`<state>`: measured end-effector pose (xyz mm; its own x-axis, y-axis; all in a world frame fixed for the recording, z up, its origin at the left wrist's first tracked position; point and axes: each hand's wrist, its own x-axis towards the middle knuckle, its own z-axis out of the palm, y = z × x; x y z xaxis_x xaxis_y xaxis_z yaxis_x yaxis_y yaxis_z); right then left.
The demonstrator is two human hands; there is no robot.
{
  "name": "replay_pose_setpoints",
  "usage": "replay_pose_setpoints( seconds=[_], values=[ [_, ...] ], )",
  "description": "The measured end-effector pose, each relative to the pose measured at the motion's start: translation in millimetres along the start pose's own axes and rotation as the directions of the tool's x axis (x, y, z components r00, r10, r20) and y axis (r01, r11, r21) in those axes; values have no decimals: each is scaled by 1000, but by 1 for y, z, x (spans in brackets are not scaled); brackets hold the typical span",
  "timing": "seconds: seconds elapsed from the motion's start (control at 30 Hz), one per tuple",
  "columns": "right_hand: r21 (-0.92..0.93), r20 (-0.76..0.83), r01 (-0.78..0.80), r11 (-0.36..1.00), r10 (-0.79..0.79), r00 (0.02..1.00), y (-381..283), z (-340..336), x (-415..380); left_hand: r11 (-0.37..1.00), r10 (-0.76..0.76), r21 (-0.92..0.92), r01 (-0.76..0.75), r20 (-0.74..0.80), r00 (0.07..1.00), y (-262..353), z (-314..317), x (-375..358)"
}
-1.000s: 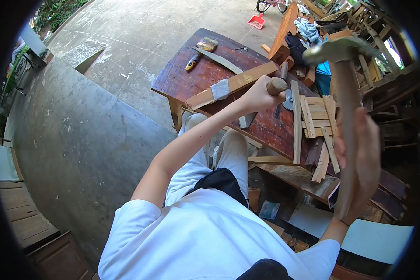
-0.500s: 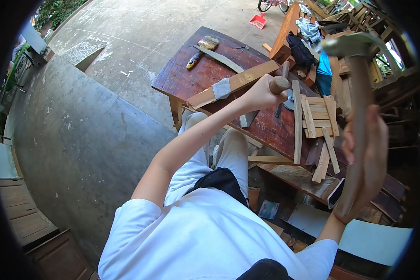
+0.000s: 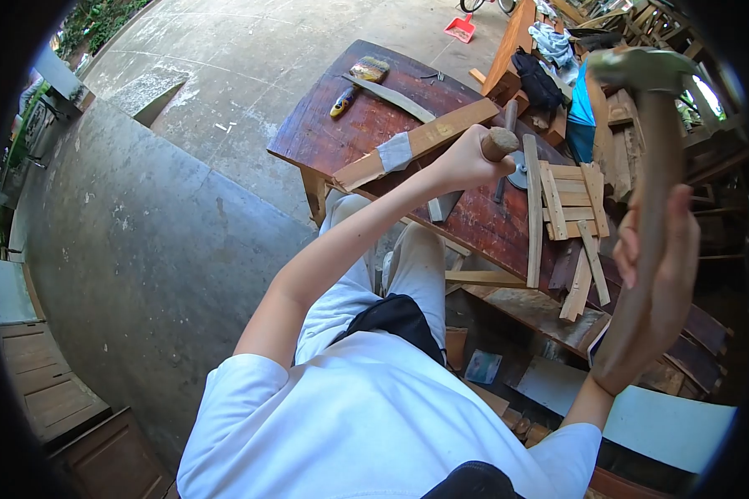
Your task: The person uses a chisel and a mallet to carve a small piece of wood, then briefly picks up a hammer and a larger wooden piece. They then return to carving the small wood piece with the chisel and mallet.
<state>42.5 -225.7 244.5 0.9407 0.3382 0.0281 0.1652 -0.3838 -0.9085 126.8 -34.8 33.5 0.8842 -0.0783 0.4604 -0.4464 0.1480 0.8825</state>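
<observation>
My left hand (image 3: 472,162) is closed around the thick round wooden handle (image 3: 499,144) of a chisel-like tool, held over the workbench. Its lower end is hidden behind the hand. Raised at the right, my right hand (image 3: 670,266) grips a claw hammer (image 3: 659,158) by its wooden handle, with the metal head up and apart from the tool. A long wooden board (image 3: 441,133) with a pale cloth (image 3: 394,154) across it lies beyond my left forearm. A grey metal piece (image 3: 445,205) shows just below that forearm.
On the reddish workbench (image 3: 308,133) lie a brush (image 3: 369,70), a curved wood strip (image 3: 391,98) and a slatted wood piece (image 3: 570,200). Loose strips overhang near the right edge. Stacked timber, a black bag (image 3: 536,83) and a red dustpan (image 3: 459,30) are beyond.
The hammer has shifted slightly to the right with my right hand, its head still raised. My left hand keeps its grip on the handle, and the view has tilted a little.
</observation>
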Motion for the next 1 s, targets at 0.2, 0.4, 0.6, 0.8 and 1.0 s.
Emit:
replay_pose_setpoints(
  seconds=[0.2,0.4,0.6,0.8,1.0],
  values=[
    [-59,7,-12,998,12,1000,46,20,7,1000,9,1,-9,13,1000,1,-1,-1],
    [-70,-50,15,997,-18,999,12,15,-4,999,-18,-28,18,-15,1000,1,-1,-2],
    [-51,-43,55,997,-57,997,52,26,2,1000,14,-3,-14,20,1000,1,-3,-1],
    [-9,-11,-58,998,58,998,27,19,0,999,-13,-34,13,-18,1000,3,-3,-3],
    [61,-3,21,998,-21,1000,48,28,4,1000,20,12,-20,-10,1000,0,-2,-1]
  ],
)
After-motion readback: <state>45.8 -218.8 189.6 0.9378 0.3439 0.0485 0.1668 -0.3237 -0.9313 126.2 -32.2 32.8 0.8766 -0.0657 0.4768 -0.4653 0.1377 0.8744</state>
